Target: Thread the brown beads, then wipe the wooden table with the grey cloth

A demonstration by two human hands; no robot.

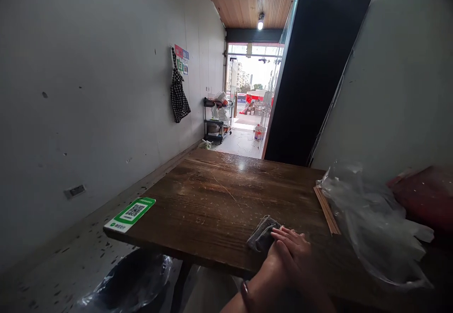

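A folded dark grey cloth point(261, 235) lies on the brown wooden table point(212, 195) near its front edge. My right hand point(299, 244) presses on the right part of the cloth, its fingers held together and pointing left. My left hand point(274, 259), with a dark bracelet at its wrist, reaches in from below. The two hands overlap, and the left fingers are hidden. Pale crumbs and a thin strand lie scattered on the tabletop beyond the cloth.
A green-and-white QR code card point(132, 213) sits at the left corner. Thin wooden strips point(327, 211) and a clear plastic bag point(371, 228) lie at the right. Below is a plastic-lined bin point(138, 275). A cart point(214, 127) stands near the doorway.
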